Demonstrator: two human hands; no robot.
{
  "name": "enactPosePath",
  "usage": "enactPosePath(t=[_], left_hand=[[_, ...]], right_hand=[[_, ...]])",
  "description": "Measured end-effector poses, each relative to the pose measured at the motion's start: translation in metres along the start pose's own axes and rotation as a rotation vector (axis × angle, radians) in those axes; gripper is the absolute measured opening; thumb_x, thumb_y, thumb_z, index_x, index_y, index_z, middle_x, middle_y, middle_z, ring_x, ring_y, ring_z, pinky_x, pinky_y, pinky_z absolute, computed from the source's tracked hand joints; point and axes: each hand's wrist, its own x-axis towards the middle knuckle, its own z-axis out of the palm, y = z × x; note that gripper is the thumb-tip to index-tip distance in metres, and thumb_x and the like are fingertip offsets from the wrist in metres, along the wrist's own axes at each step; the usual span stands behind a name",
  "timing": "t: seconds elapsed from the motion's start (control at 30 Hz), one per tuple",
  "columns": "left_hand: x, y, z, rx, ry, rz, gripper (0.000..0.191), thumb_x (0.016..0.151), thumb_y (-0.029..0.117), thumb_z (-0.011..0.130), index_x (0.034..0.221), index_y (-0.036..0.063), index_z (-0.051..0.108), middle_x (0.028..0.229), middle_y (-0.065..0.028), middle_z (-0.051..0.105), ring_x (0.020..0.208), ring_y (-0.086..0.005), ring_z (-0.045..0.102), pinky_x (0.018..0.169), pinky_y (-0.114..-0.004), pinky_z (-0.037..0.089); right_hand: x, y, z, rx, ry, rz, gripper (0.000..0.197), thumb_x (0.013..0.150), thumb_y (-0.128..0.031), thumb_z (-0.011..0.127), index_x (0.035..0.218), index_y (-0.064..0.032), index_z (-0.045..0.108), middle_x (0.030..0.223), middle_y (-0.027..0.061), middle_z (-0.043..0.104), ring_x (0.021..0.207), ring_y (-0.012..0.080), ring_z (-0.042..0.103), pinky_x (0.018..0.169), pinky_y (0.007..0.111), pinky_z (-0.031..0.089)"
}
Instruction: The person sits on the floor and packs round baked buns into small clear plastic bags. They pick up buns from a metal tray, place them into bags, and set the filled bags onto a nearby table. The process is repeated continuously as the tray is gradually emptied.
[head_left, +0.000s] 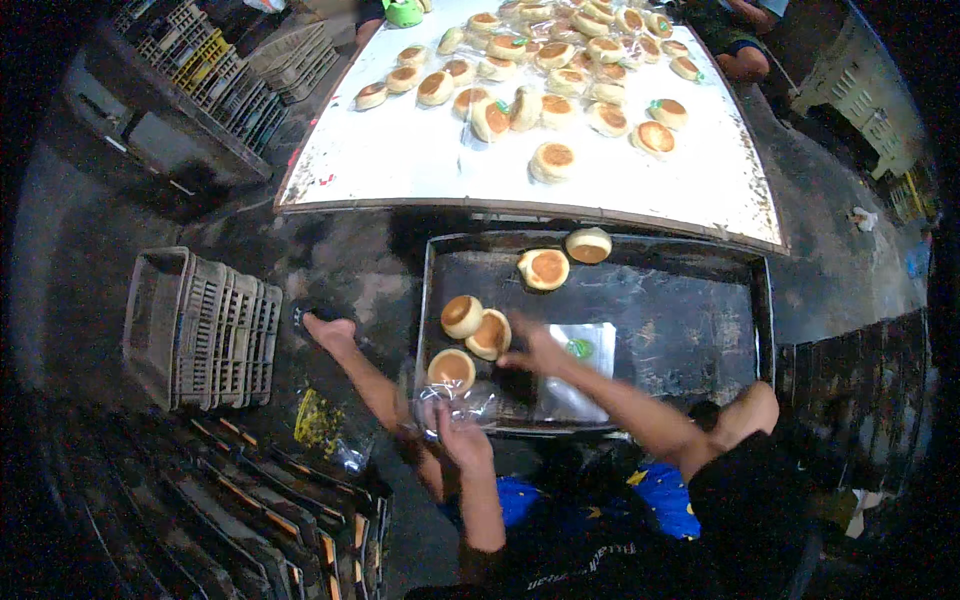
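Note:
My left hand (461, 439) is at the lower left corner of a dark metal baking tray (667, 300), palm up, with a clear plastic bag (457, 405) on its fingers. A round browned bun (451, 370) lies just beyond the bag; whether it is partly inside, I cannot tell. My right hand (534, 349), blurred, reaches over the tray beside another bun (489, 334), its fingers apart. A third bun (461, 316) touches that one. Two more buns (544, 269) lie near the tray's far edge. Under my right forearm is a stack of clear bags (577, 405) with a green print.
Beyond the tray stands a white table (375, 176) with many buns, several bagged. Plastic crates (225, 330) stand on the floor at left, dark trays (262, 517) at lower left. Other people's limbs (742, 64) show at the table's far corners.

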Motion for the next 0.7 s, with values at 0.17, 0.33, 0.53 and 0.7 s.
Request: enactPosePath(t=[0.17,0.33,0.53,0.7], left_hand=[[0.025,0.009,-0.018,-0.117,-0.222,0.246,0.044,0.083,0.025,0.049,0.122,0.0112,0.032,0.118,-0.0111,0.039,0.107,-0.0298,0.042,0.092,-0.044,0.036],[0.023,-0.001,-0.005,0.027,-0.309,0.296,0.054,0.083,0.024,0.044,0.13,0.0148,0.019,0.127,-0.0127,0.033,0.108,-0.0303,0.042,0.094,-0.045,0.034],[-0.065,-0.053,0.046,0.037,-0.07,-0.243,0.055,0.08,0.026,0.044,0.129,0.0074,0.025,0.127,-0.0117,0.035,0.119,-0.0266,0.032,0.1,-0.039,0.025],[-0.044,0.003,0.033,-0.291,-0.543,-0.465,0.069,0.078,0.055,0.041,0.124,0.0045,0.032,0.128,-0.0161,0.033,0.117,-0.0309,0.034,0.099,-0.045,0.024]], right_hand=[[0.088,0.103,-0.087,-0.535,0.011,0.061,0.067,0.06,-0.022,0.068,0.119,-0.0026,0.041,0.116,0.0175,0.047,0.105,0.0321,0.047,0.091,0.039,0.037],[-0.013,-0.003,-0.053,0.073,0.083,-0.108,0.058,0.065,-0.022,0.071,0.115,-0.004,0.047,0.111,0.012,0.053,0.101,0.0201,0.051,0.087,0.033,0.041],[-0.069,-0.073,0.013,0.385,0.418,0.456,0.067,0.073,-0.019,0.066,0.122,0.0011,0.026,0.113,0.0209,0.044,0.107,0.0275,0.043,0.092,0.035,0.034],[-0.099,-0.085,-0.014,0.424,0.208,0.245,0.069,0.072,-0.02,0.067,0.125,0.0001,0.028,0.122,0.0172,0.039,0.115,0.0244,0.037,0.095,0.033,0.031]])
